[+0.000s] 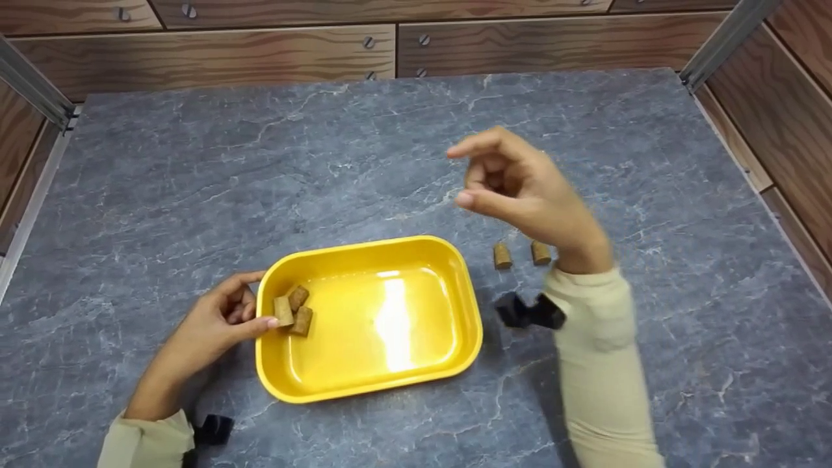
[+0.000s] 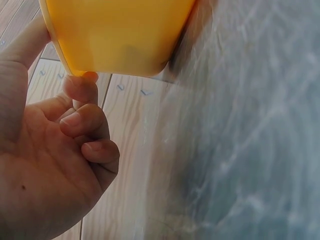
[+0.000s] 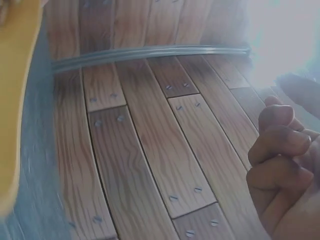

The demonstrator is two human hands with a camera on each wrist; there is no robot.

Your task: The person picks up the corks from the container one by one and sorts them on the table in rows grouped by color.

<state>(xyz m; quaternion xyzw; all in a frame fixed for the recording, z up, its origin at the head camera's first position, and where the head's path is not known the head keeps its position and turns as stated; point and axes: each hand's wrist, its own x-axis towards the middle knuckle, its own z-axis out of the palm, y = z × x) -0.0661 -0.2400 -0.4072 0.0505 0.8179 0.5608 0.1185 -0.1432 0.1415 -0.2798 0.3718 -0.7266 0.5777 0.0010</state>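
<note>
My left hand [image 1: 211, 322] grips the left rim of a yellow plastic tray [image 1: 364, 389], its thumb over the rim and the other fingers outside. The left wrist view shows the same hold, with the thumb and index finger at the edge of the tray [image 2: 115, 35]. Three brown cork stoppers [image 1: 302, 322] lie together at the tray's left end, right by the thumb tip. Above the table, beyond the tray's right corner, hovers my right hand [image 1: 526, 185], thumb and index finger spread apart and the others curled, holding nothing. Two more cork stoppers [image 1: 502, 256] stand below it on the table.
The grey marbled tabletop [image 1: 260, 175] spreads around the tray. Wood-patterned panels [image 1: 227, 55] border it at the back and sides, with metal posts [image 1: 721, 45] at the far corners. Black wrist mounts [image 1: 530, 311] stick out from both sleeves.
</note>
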